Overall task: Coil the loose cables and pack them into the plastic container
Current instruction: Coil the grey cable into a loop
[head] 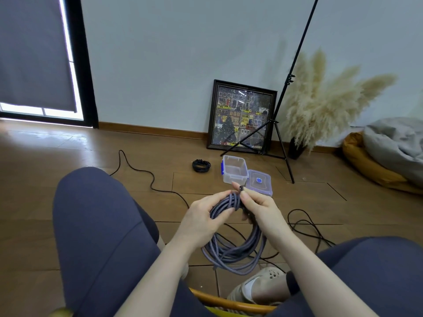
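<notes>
A matt, braided cloth sheath is seen on the grey cable coil [231, 248]. Clear, smooth plastic with blue clips is shown by the container [234, 169] and its lid [259, 183]. The floor [68, 152] is laid in glossy wood planks. The far black coil [201, 165] looks matt.

We are in a home room. We see a wooden floor [68, 156], a framed picture [241, 116] leaning against the wall, pampas grass [320, 104] and a beanbag [370, 165].
</notes>
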Available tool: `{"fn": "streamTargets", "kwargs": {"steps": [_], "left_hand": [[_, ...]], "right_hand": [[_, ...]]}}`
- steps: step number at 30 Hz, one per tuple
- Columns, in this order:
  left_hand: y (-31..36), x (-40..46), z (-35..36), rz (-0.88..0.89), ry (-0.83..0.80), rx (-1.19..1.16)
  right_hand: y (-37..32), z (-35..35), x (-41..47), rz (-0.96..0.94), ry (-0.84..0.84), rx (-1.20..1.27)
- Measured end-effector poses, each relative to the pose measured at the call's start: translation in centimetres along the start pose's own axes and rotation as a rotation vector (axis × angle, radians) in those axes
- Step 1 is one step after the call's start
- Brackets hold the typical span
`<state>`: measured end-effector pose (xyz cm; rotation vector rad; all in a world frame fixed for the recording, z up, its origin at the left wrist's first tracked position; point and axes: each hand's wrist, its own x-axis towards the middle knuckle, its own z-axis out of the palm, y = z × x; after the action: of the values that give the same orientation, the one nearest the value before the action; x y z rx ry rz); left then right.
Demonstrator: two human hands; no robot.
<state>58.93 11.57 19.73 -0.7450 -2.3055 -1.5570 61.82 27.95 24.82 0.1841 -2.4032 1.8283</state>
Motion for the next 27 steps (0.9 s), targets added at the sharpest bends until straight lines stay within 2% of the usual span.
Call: {"fn": "streamTargets", "kwargs": {"steps": [7, 14, 19, 27], "left_hand": [[-0.4, 0.2, -0.3, -0.033, -0.061, 0.031], [-0.2, 0.3, -0.2, -0.069, -0.087, -0.019], [-0.2, 0.3, 0.0, -0.153, -0.148, -0.115], [-0.2, 0.2, 0.4, -0.309, 0.041, -0.219]], "right_hand": [[1.0, 0.4, 0.0, 0.080, 0.075, 0.263], [1.6, 0.5, -0.4, -0.022, 0.082, 0.108], [1.5, 0.7, -0.2, -0.057, 0.182, 0.083], [1.4, 1.1, -0.1, -0.104, 0.263, 0.157]]}}
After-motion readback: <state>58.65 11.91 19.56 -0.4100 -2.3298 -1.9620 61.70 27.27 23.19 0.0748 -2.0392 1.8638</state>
